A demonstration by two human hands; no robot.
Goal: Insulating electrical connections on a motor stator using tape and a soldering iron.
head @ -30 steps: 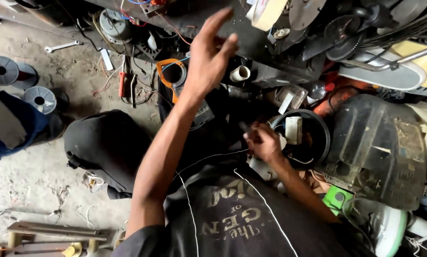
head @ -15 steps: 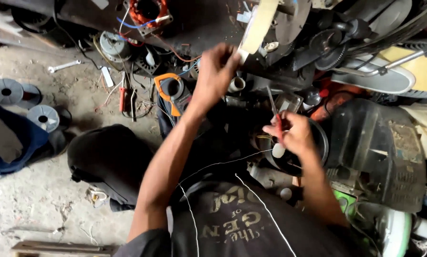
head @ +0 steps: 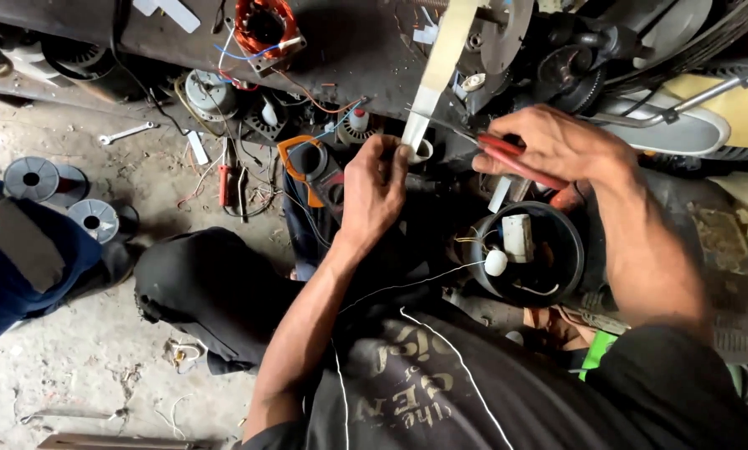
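Dusty concrete floor, cluttered w/ parts; left hand pinches tape strip, right hand grips red-handled scissors.

The strip of tape looks like matt cream paper or cloth, and the small roll at the left hand matches it. The pliers in the right hand have glossy red plastic grips. The round housing is black, dull plastic. The wrench is bare metal; the floor is rough, dusty concrete.
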